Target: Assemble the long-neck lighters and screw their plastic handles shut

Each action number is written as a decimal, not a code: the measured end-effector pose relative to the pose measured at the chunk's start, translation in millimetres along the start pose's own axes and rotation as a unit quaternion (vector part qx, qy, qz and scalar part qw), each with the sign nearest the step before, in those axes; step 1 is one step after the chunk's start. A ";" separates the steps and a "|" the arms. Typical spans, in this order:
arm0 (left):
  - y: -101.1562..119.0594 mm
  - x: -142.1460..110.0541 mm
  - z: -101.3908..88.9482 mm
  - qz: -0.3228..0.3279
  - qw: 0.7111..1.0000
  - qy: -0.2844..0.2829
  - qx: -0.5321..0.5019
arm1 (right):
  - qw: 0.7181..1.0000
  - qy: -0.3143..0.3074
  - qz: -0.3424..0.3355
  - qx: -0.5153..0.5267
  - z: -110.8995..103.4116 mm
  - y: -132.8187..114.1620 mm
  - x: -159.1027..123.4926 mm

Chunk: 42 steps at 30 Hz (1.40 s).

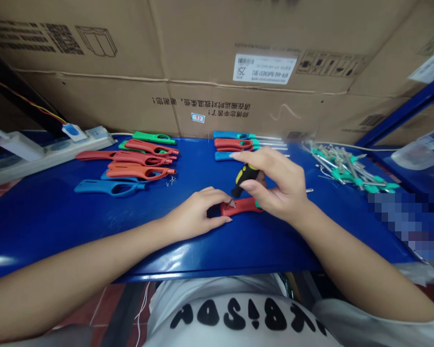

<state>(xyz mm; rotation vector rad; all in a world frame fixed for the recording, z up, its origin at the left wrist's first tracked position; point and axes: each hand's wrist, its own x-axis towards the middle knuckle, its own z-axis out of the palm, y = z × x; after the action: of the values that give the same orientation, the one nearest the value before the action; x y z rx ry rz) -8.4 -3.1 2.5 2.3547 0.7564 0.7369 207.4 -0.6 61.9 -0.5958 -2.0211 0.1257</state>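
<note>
My right hand (280, 185) grips a short black and yellow screwdriver (246, 176), its shaft slanting down to a red lighter body (241, 207). The red lighter body lies on the blue table, with a bit of green showing at its right end, partly behind my right hand. My left hand (202, 212) holds the lighter body's left end between thumb and fingers. Whether the screwdriver's tip sits in a screw is too small to tell.
Several red, orange, green and blue lighter casings (141, 158) lie at left. Lighters with metal rods (233, 143) are lined up at the back. Right of them is a pile of rods with green parts (347, 166). A power strip (58, 152) and cardboard boxes (202, 62) border the table.
</note>
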 end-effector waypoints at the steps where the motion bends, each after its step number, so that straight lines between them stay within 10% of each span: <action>1: 0.2 0.1 -0.1 -0.001 1.000 0.001 0.002 | 1.000 -0.011 0.018 0.019 1.2 -1.2 -0.7; 42: 2.0 0.3 2.5 -0.031 0.999 0.004 0.014 | 0.999 0.006 0.003 -0.047 6.7 -22.6 5.5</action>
<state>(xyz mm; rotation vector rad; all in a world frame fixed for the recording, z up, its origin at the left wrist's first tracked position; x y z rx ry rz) -5.9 -5.1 2.1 2.3437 0.8439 0.7146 191.4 -16.8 70.3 -0.6607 -2.0223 0.0297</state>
